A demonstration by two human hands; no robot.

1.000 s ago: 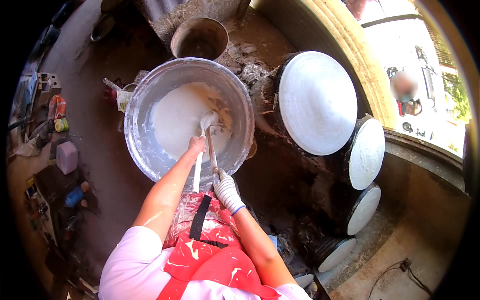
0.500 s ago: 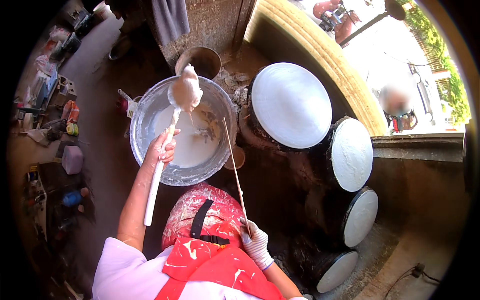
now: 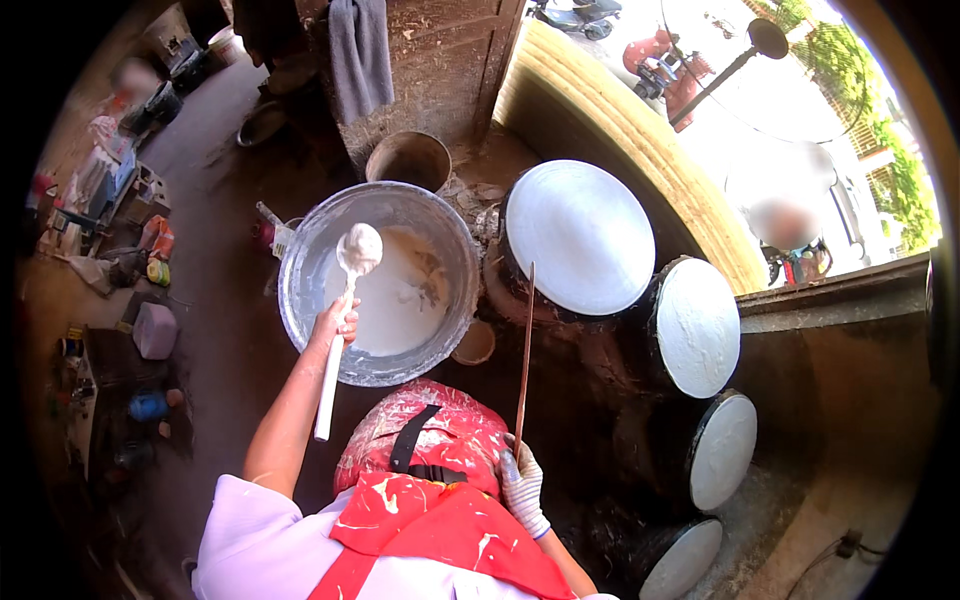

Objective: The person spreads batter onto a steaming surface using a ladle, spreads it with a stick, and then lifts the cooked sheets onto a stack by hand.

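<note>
- Head view: the 4 white-topped round drums (image 3: 582, 236) ran in a row from the middle toward the near right. They had swung toward centre within 1 second as the view shifted.
- The metal basin (image 3: 300, 285) of pale batter sat left of the farthest drum.
- The left hand (image 3: 335, 322) was closed around the long white ladle (image 3: 342, 320). Its loaded bowl, down in the batter 1 second before, stood raised above the basin, so a scoop looked ready.
- The gloved right hand (image 3: 521, 482) gripped the thin stick (image 3: 525, 345), which had left the basin and stood upright beside the red apron (image 3: 440, 505).
</note>
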